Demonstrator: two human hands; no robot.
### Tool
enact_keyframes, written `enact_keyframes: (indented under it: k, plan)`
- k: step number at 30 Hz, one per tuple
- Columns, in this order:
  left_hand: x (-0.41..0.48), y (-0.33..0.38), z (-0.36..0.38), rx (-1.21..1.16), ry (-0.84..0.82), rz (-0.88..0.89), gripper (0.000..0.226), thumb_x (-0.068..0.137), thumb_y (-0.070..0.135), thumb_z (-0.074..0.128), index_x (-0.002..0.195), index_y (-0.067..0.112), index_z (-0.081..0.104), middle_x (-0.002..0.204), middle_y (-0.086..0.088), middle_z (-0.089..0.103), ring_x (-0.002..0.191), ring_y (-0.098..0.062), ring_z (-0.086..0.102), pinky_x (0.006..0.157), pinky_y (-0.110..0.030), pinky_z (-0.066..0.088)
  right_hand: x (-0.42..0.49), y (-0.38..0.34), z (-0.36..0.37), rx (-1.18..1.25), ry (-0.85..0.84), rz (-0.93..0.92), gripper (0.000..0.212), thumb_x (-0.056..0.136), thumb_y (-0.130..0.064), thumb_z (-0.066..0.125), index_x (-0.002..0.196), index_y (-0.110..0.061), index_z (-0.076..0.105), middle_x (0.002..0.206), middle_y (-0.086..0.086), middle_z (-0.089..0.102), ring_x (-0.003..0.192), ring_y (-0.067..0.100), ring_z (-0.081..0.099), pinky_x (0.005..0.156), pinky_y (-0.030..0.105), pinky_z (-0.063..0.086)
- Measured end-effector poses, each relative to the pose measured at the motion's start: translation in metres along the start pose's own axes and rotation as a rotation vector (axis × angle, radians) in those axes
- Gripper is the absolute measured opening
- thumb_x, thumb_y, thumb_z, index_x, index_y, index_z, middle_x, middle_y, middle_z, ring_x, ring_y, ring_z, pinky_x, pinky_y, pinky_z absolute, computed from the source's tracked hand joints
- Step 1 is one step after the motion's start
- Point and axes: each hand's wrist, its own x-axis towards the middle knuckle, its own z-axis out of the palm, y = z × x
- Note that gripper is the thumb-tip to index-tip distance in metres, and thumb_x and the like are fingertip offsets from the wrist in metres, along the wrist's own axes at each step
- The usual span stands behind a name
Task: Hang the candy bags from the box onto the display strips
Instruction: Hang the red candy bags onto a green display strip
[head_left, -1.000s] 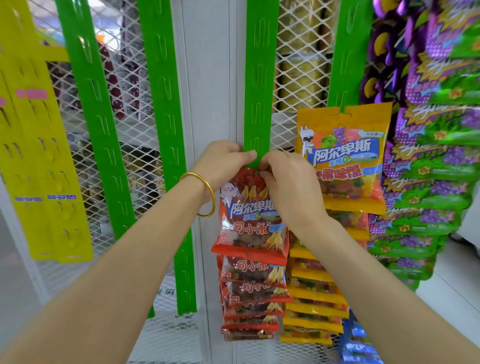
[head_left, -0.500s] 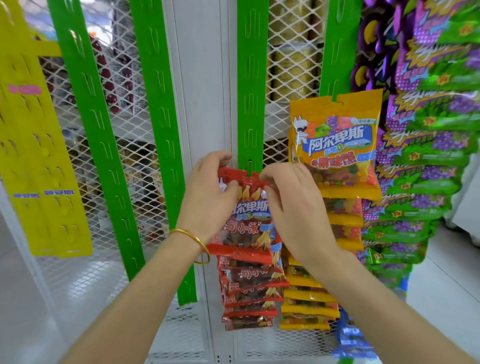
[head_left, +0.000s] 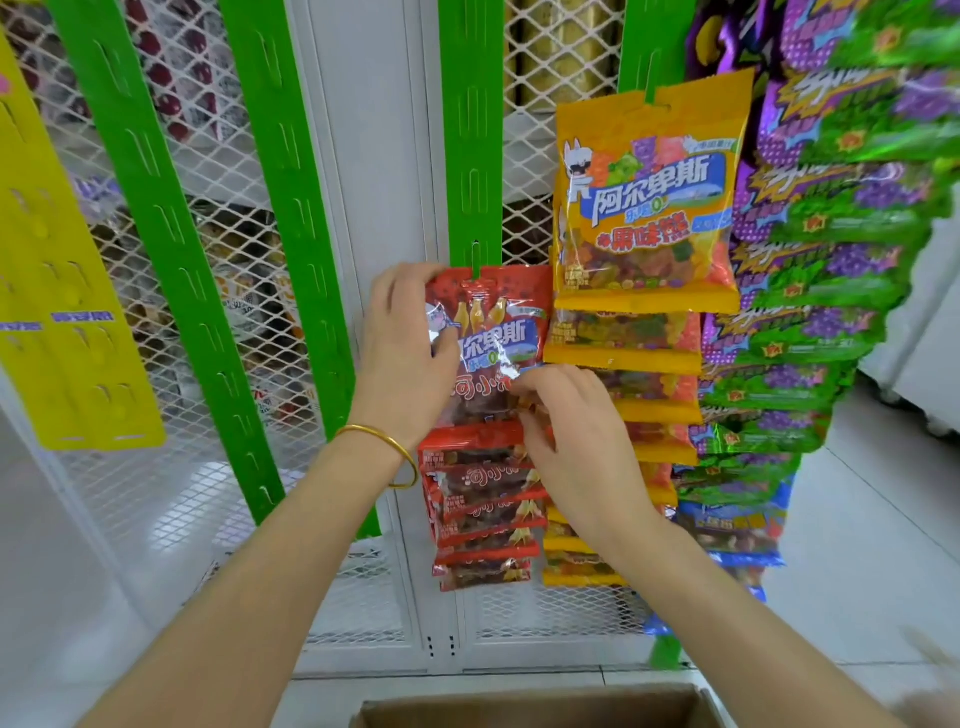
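Here the top red candy bag (head_left: 488, 332) is hung on a hook of the middle green display strip (head_left: 470, 130), with a column of further red bags (head_left: 480, 514) stacked directly below it on the same strip. The bag's upper left edge is gripped by the left hand (head_left: 402, 353), its fingers curled over the corner and a gold bangle (head_left: 387, 447) worn on the wrist. The bag's lower right part is pinched by the right hand (head_left: 576, 441). To the right of that strip, orange candy bags (head_left: 644, 208) are hung, then purple-green bags (head_left: 841, 234). Below the strip, the rim of a cardboard box (head_left: 530, 701) is seen.
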Motion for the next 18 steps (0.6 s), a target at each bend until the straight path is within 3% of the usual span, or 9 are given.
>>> enact_keyframes:
  k: [4, 18]
  plan:
    - [-0.0017, -0.0014, 0.0021, 0.015, 0.002, -0.005, 0.047, 0.084, -0.003, 0.053, 0.129, 0.007, 0.042, 0.127, -0.011, 0.041, 0.118, -0.013, 0.039, 0.096, -0.006, 0.022, 0.0025, -0.0002, -0.0032, 0.013, -0.009, 0.008, 0.024, 0.085, 0.000, 0.059, 0.107, -0.010, 0.059, 0.106, 0.002, 0.060, 0.103, 0.020, 0.051, 0.085, 0.022, 0.038]
    - [-0.0095, 0.0023, 0.0064, 0.134, -0.006, -0.010, 0.036, 0.091, 0.004, 0.051, 0.127, 0.001, 0.044, 0.126, -0.015, 0.042, 0.110, -0.013, 0.045, 0.085, -0.014, 0.030, 0.0069, -0.0020, -0.0038, -0.009, -0.061, 0.019, 0.029, 0.090, -0.007, 0.055, 0.117, -0.014, 0.055, 0.119, 0.000, 0.055, 0.113, 0.017, 0.046, 0.092, 0.024, 0.041]
